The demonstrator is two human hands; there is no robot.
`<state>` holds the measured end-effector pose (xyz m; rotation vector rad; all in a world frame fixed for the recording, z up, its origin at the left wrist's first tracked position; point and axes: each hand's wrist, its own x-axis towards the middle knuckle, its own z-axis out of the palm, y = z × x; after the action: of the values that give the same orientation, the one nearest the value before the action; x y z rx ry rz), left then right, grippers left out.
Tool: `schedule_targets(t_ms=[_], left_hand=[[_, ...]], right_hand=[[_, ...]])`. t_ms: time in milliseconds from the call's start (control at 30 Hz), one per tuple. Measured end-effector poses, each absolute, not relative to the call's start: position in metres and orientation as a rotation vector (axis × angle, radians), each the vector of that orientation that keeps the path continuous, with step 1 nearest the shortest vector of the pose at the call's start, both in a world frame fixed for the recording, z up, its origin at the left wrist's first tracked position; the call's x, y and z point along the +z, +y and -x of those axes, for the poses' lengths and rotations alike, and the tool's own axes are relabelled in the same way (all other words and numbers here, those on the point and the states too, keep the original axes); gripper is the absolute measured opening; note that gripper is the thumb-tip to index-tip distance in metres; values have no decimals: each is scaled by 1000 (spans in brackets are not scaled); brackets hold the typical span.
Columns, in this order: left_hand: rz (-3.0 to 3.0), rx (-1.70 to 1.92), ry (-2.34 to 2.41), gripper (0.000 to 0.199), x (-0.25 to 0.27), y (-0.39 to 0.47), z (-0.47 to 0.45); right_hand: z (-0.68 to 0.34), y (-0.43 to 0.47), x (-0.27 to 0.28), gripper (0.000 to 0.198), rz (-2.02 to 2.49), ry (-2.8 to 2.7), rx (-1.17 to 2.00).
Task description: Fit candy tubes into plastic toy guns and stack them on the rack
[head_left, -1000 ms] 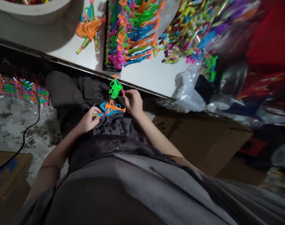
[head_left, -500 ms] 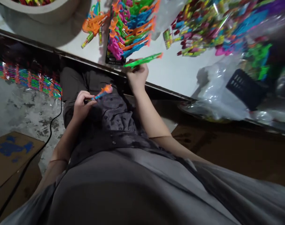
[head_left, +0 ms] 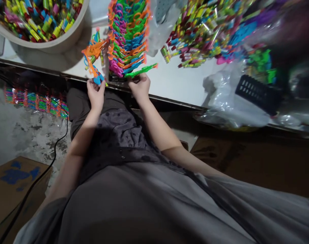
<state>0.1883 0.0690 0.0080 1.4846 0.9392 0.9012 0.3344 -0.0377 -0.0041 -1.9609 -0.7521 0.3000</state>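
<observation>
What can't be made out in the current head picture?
Head view: held part of the green plastic toy, covered by the right hand.
Head view: held part of the orange-and-blue toy, covered by the left hand.
Head view: far parts of the toy row and round basin, cut off by the top edge.
Head view: any print on the small tubes, too small.

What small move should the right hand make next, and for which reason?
Probably, ease the green toy onto the black rack: the right hand holds it at the near end of the toy row, slanted much like the toys there.
</observation>
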Motion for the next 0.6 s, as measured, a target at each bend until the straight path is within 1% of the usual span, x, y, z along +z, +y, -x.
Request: schedule_targets(t_ms=[100, 200, 367, 500, 600], left_hand=[[-1453, 952, 950, 35, -8, 71, -204], [-1438, 917, 963, 31, -14, 70, -206], [-1525, 805, 947, 30, -11, 69, -209], [-1660, 868, 996, 22, -6, 75, -214], [-1666, 839, 973, 20, -3, 82, -212]], right_hand=[[-331, -39, 5, 15, 1936, -722, 329], [-328, -40, 8, 12, 1954, -752, 314], [-324, -39, 2, 9, 1998, -835, 211], [-323, -34, 0, 9, 2024, -766, 228], [-327, -31, 4, 7, 2018, -796, 255]])
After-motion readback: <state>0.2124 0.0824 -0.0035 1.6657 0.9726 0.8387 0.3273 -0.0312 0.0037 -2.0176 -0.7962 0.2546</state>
